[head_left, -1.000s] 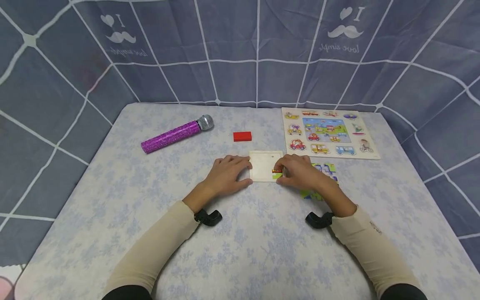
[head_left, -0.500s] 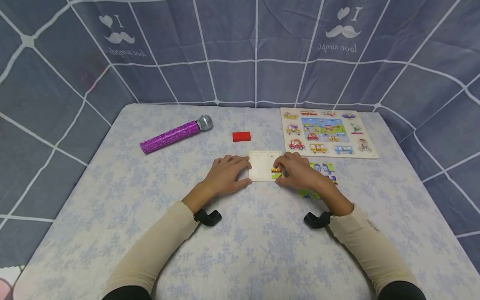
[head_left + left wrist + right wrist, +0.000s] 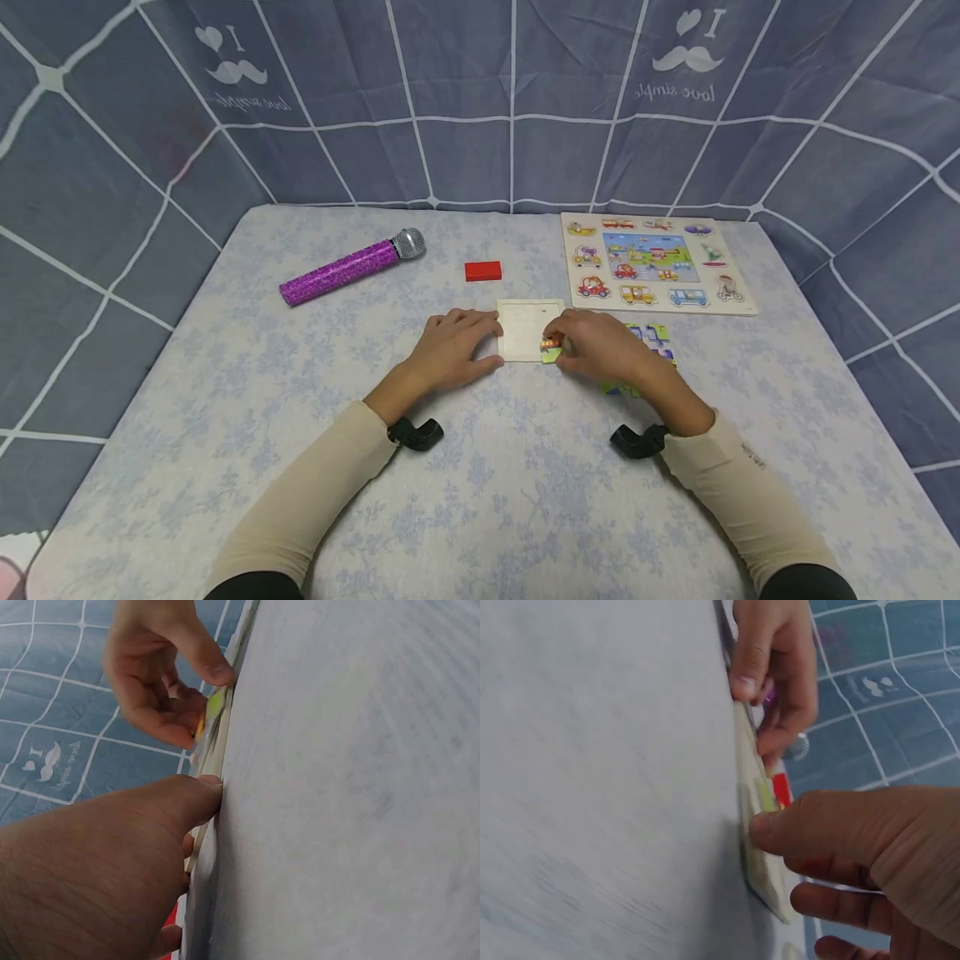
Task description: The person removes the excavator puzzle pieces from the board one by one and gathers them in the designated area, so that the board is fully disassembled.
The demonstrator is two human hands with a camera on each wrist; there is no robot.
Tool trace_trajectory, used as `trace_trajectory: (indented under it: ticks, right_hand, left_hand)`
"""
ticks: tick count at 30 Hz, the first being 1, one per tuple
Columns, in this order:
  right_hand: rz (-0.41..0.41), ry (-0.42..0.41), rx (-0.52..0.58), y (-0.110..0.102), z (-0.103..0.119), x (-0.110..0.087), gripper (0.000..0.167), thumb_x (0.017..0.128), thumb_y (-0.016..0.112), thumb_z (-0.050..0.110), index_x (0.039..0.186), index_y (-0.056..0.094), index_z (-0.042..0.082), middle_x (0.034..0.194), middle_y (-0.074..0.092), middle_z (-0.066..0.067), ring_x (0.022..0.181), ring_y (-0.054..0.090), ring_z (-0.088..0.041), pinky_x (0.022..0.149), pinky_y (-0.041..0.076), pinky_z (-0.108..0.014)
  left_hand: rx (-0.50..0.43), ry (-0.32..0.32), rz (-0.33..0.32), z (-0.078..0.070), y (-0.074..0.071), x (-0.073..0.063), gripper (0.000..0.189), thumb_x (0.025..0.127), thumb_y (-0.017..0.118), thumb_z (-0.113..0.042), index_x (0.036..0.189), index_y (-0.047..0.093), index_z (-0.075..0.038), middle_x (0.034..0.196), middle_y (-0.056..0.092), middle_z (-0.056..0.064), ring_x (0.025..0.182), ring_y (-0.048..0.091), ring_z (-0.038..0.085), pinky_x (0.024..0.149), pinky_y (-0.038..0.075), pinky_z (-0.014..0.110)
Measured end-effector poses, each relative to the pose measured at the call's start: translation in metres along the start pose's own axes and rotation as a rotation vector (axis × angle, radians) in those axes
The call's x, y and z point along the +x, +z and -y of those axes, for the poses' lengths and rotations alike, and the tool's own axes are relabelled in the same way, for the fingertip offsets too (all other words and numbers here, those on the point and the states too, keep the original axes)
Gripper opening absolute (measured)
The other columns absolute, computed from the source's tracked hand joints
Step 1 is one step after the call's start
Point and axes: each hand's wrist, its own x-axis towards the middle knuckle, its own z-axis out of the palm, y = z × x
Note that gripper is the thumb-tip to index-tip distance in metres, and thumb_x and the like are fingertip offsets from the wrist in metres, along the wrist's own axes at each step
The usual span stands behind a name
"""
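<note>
A shallow pale wooden puzzle tray (image 3: 519, 332) lies on the table in the head view. My left hand (image 3: 453, 350) holds its left edge, thumb at the near corner and fingers at the far side. Over the tray's near right corner, my right hand (image 3: 597, 343) pinches a green-and-orange puzzle piece (image 3: 551, 353). In the left wrist view that piece (image 3: 215, 705) is tilted, one edge raised, between thumb and fingers. Several loose puzzle pieces (image 3: 660, 336) lie under and beside the right forearm, partly hidden by it.
A red block (image 3: 483, 272) lies just beyond the tray. To the far left is a glittery purple microphone (image 3: 345, 272). A wooden vehicle puzzle board (image 3: 656, 302) lies at the back right. Grey-blue gridded curtain (image 3: 465, 92) borders the table's back and sides.
The puzzle piece lay flatter in the tray's corner before; now it is tipped up in my right hand, which has shifted slightly. My left hand stays at the tray's left edge.
</note>
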Motion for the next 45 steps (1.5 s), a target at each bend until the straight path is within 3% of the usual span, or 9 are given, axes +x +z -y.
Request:
trace_trajectory:
  ticks: [6,12,16,20,26,40,45]
  right_hand:
    - [-0.101,0.001,0.11,-0.028,-0.014,-0.021,0.031,0.087,0.078,0.01,0.116,0.066,0.006,0.111,0.065,-0.006,0.099,0.062,-0.029,0.083,0.05,-0.046]
    - [-0.202,-0.033,0.124,-0.049,-0.04,-0.074,0.024,0.084,0.081,0.003,0.103,0.069,0.012,0.105,0.064,0.0,0.092,0.061,-0.026,0.075,0.052,-0.047]
    - [-0.164,0.02,0.076,-0.045,-0.055,-0.114,0.026,0.08,0.084,0.001,0.098,0.072,0.015,0.097,0.063,0.008,0.086,0.059,-0.018,0.072,0.051,-0.041]
    - [-0.093,0.079,0.087,-0.037,-0.064,-0.135,0.024,0.08,0.085,0.002,0.097,0.075,0.016,0.095,0.063,0.011,0.087,0.061,-0.015,0.075,0.053,-0.039]
    - [-0.074,0.058,0.104,-0.026,-0.071,-0.143,0.024,0.08,0.085,0.002,0.095,0.077,0.019,0.096,0.064,0.013,0.088,0.063,-0.01,0.075,0.053,-0.035]
    - [-0.035,0.099,0.11,-0.017,-0.073,-0.139,0.023,0.082,0.082,0.001,0.092,0.074,0.02,0.099,0.065,0.009,0.095,0.064,-0.02,0.08,0.053,-0.043]
    - [-0.041,0.097,0.148,-0.019,-0.071,-0.142,0.023,0.082,0.083,0.001,0.097,0.07,0.014,0.101,0.063,0.006,0.093,0.063,-0.02,0.079,0.053,-0.042]
  left_hand:
    - [0.006,0.012,0.008,-0.002,0.002,0.002,0.044,0.098,0.063,-0.051,0.133,0.058,-0.024,0.157,0.043,-0.001,0.137,0.041,0.027,0.103,0.032,0.057]
    - [0.004,0.005,0.011,-0.005,0.0,0.002,0.044,0.098,0.063,-0.05,0.133,0.058,-0.024,0.156,0.043,0.0,0.137,0.041,0.028,0.103,0.032,0.057]
    - [0.006,0.003,0.015,-0.005,-0.004,0.0,0.044,0.098,0.062,-0.05,0.133,0.058,-0.024,0.157,0.043,0.0,0.136,0.041,0.028,0.103,0.032,0.057]
    - [0.003,-0.001,0.011,-0.002,-0.006,-0.002,0.044,0.098,0.062,-0.05,0.133,0.059,-0.024,0.157,0.043,-0.001,0.136,0.041,0.028,0.102,0.032,0.057]
    - [-0.008,-0.004,0.01,0.002,-0.003,-0.003,0.043,0.098,0.063,-0.05,0.132,0.059,-0.024,0.157,0.043,0.0,0.136,0.041,0.029,0.102,0.032,0.058]
    - [-0.012,0.001,0.013,0.004,0.0,-0.004,0.043,0.098,0.062,-0.05,0.132,0.059,-0.025,0.157,0.042,0.0,0.138,0.04,0.028,0.103,0.032,0.058]
    - [-0.024,0.014,0.028,0.004,-0.001,-0.005,0.045,0.098,0.063,-0.05,0.133,0.059,-0.023,0.158,0.041,0.0,0.139,0.039,0.028,0.104,0.032,0.059]
